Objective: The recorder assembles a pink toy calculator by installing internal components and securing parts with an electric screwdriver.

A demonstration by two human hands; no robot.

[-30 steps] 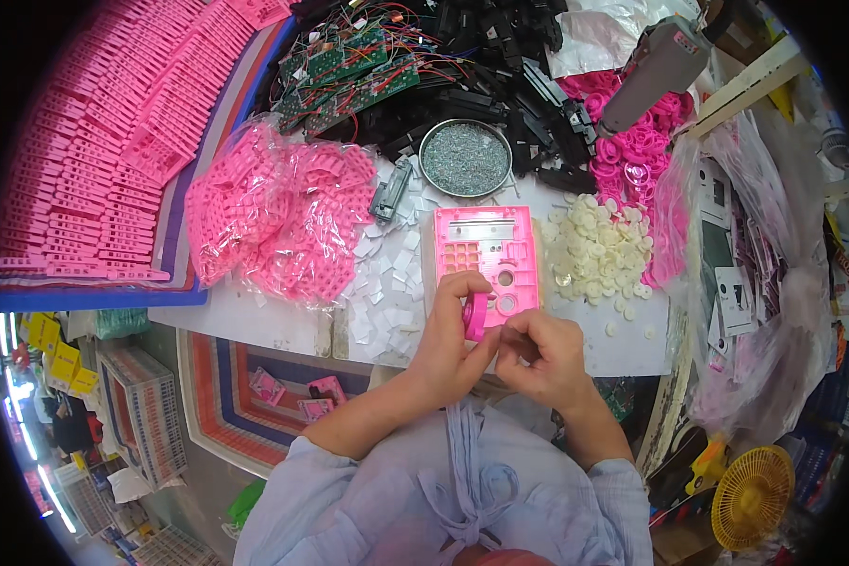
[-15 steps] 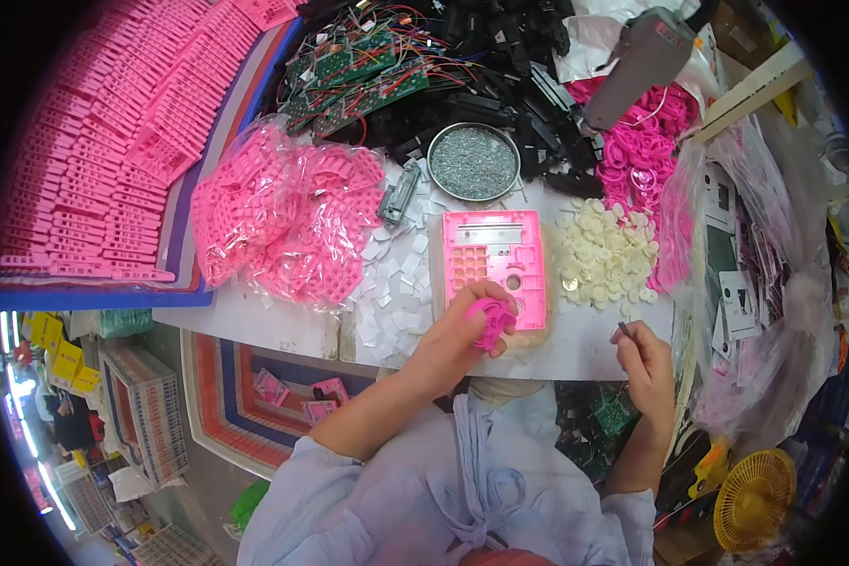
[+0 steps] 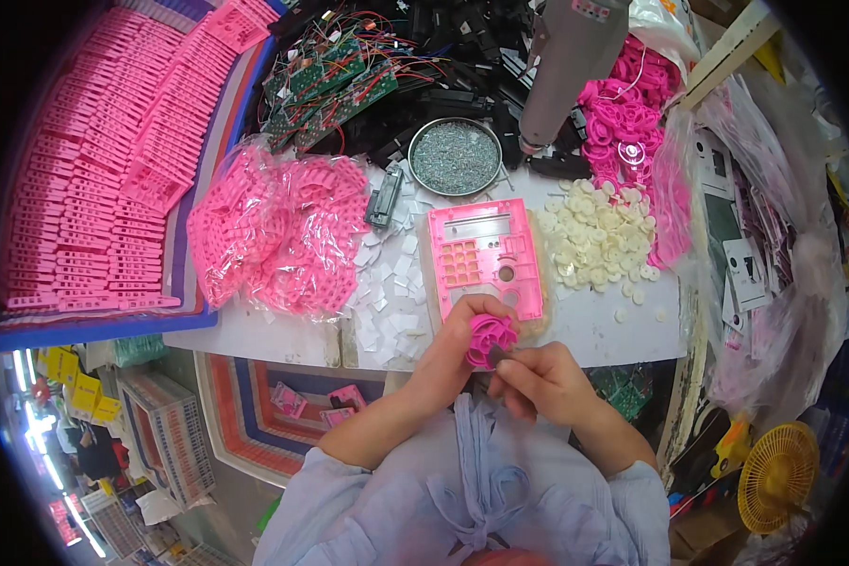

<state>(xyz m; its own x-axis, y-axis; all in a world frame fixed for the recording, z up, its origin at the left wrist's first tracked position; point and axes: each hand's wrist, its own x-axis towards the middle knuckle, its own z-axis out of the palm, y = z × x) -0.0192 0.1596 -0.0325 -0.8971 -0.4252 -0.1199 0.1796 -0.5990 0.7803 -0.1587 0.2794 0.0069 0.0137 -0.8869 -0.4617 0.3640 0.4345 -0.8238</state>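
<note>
My left hand (image 3: pixel 451 351) is closed around a pink plastic ring-shaped part (image 3: pixel 491 332) with inner ribs, just above the table's near edge. My right hand (image 3: pixel 542 379) has come up to it and pinches a small dark flat piece (image 3: pixel 497 357) at the ring's lower right side; whether it is a blade or a part I cannot tell. Just beyond the hands lies a pink rectangular plastic housing (image 3: pixel 532 283), inner side up, with a grid of square openings, a slot and a round hole. It rests on a tan pad (image 3: pixel 540 325).
A round metal dish of screws (image 3: pixel 456 158) stands behind the housing, under a hanging grey power driver (image 3: pixel 571 71). White discs (image 3: pixel 599 236) are heaped to the right, pink rings (image 3: pixel 623 123) beyond. Bagged pink parts (image 3: pixel 283 231), circuit boards (image 3: pixel 325 90) and a blue-rimmed crate (image 3: pixel 104 328) are left.
My right hand has moved left with the small dark piece and now meets the pink ring in my left hand. The whole view has shifted slightly.
</note>
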